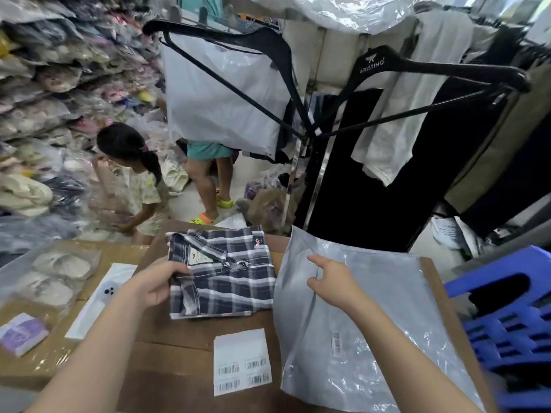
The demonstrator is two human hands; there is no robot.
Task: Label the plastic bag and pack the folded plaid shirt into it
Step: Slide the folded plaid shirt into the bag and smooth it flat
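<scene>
The folded plaid shirt [222,271] lay on the brown desk [176,332], outside the plastic bag [381,317]. The left hand [155,283] had its grip clamped on the shirt's left edge, thumb on top and fingers tucked under the cloth. The gray plastic bag lay flat just beside the shirt, on its right, and touched it along one side. I could not tell if anything was inside the bag. A small barcode sticker [336,344] sat on the bag near its lower part. The right hand [334,281] rested on the bag near its left edge, with the thumb and first finger spread apart and holding nothing. A white sheet of barcode labels [242,362] lay on the desk below the shirt, close to the bag. To the left, a clear packet [56,274] held pale shoes. A blue plastic stool [512,326] stood at the far right, next to the desk.
</scene>
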